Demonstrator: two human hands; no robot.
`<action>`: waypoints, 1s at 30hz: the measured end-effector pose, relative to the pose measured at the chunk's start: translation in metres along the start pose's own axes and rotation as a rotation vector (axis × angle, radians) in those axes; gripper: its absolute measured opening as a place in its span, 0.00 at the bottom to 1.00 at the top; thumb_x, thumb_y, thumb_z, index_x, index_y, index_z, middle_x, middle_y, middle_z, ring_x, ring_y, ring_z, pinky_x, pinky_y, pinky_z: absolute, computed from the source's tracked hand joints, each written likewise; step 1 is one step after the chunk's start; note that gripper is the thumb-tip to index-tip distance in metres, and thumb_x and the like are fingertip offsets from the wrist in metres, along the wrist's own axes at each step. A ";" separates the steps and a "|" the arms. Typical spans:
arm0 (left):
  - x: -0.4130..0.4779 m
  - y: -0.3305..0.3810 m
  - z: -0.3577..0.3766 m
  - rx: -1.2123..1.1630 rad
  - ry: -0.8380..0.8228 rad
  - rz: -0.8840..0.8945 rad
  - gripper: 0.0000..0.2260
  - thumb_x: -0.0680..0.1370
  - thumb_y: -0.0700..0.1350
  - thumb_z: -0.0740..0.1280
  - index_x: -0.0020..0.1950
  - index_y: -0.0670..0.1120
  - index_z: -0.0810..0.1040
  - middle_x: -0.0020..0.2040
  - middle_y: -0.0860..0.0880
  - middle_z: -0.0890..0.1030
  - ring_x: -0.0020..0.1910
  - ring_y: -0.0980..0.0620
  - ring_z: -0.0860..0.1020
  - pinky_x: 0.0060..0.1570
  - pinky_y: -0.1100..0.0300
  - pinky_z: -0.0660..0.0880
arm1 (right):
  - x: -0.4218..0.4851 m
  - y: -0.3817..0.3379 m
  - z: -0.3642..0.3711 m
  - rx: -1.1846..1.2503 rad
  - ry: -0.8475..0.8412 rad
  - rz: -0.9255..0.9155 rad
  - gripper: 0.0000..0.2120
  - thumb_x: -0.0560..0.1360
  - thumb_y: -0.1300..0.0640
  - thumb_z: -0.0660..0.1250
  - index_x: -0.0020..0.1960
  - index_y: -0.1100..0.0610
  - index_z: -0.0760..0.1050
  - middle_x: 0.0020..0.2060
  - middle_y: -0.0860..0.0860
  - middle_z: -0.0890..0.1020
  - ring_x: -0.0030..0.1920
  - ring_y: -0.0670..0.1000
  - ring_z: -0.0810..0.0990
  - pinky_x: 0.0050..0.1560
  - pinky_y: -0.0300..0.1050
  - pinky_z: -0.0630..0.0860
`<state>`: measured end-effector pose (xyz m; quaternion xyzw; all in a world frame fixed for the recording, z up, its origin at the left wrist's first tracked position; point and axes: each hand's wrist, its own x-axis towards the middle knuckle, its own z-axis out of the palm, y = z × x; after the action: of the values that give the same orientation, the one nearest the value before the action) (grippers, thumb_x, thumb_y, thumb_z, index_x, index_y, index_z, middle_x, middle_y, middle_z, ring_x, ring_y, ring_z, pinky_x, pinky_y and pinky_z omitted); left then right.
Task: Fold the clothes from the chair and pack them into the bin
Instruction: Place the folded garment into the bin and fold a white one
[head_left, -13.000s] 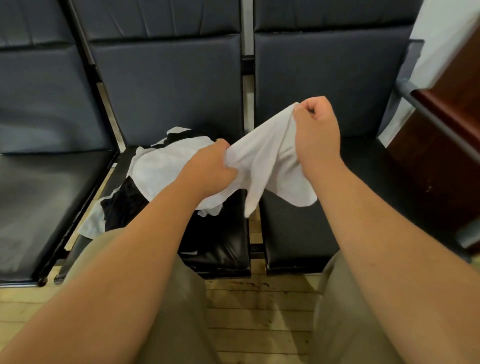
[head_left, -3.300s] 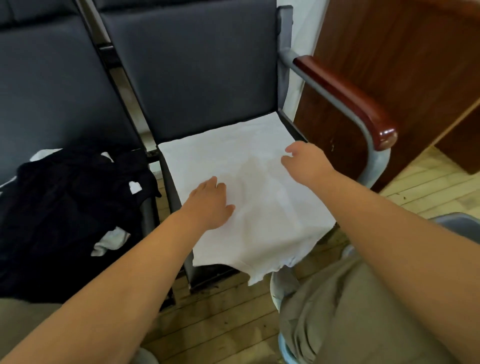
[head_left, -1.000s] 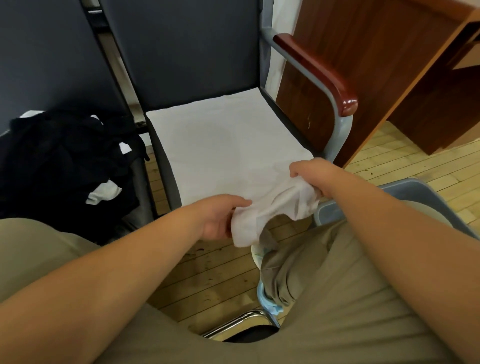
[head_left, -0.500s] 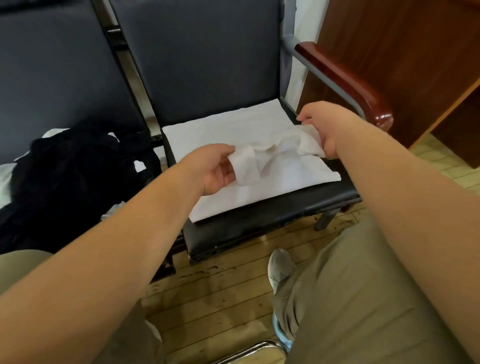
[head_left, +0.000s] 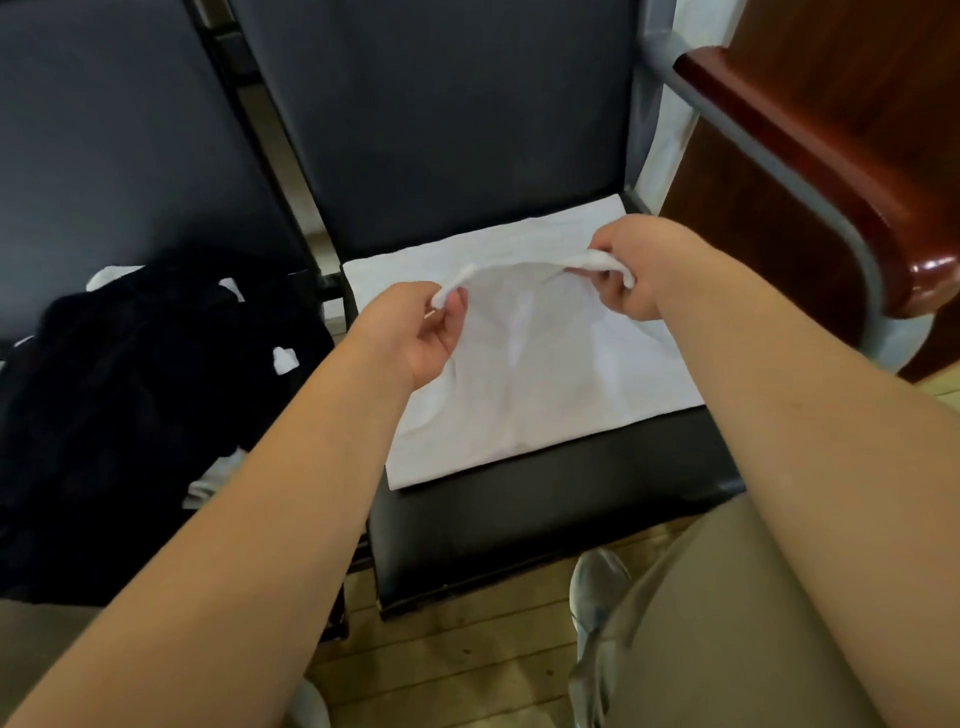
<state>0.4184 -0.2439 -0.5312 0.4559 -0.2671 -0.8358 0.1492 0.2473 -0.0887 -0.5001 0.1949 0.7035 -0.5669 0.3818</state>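
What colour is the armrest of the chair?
Glossy reddish-brown armrest, shown best in the head view.

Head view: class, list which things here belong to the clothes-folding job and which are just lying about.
Job: white garment, held by left hand and right hand; dark clothes pile; chair seat.
Lying about: wooden armrest; shoe; plank floor.

A white garment (head_left: 519, 374) lies spread on the black seat of a chair (head_left: 545, 514). The left hand (head_left: 421, 338) pinches one end of its raised edge, and the right hand (head_left: 631, 270) grips the other end above the seat. A dark clothes pile (head_left: 130, 395) sits on the neighbouring seat to the left.
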 end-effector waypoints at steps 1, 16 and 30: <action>0.005 0.003 0.002 -0.022 0.006 0.016 0.17 0.79 0.29 0.62 0.68 0.35 0.76 0.58 0.35 0.82 0.31 0.49 0.83 0.33 0.64 0.82 | 0.004 -0.003 0.004 0.023 -0.024 -0.005 0.09 0.80 0.60 0.69 0.60 0.58 0.81 0.52 0.54 0.87 0.34 0.47 0.77 0.37 0.30 0.74; 0.026 -0.005 -0.011 -0.272 -0.040 0.046 0.19 0.84 0.34 0.58 0.76 0.37 0.66 0.65 0.33 0.78 0.50 0.37 0.88 0.52 0.49 0.86 | 0.037 0.007 0.025 0.223 -0.225 -0.208 0.17 0.85 0.58 0.64 0.72 0.63 0.72 0.60 0.61 0.81 0.49 0.58 0.90 0.53 0.55 0.87; 0.001 0.002 -0.082 2.074 -0.027 0.370 0.14 0.78 0.51 0.69 0.59 0.45 0.76 0.56 0.46 0.77 0.53 0.46 0.79 0.54 0.49 0.80 | 0.040 0.034 -0.043 -1.083 0.259 -0.321 0.19 0.83 0.61 0.63 0.71 0.65 0.74 0.68 0.64 0.78 0.69 0.65 0.77 0.67 0.58 0.75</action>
<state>0.4868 -0.2711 -0.5670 0.3033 -0.9183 -0.1671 -0.1917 0.2324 -0.0447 -0.5492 -0.0695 0.9551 -0.1485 0.2470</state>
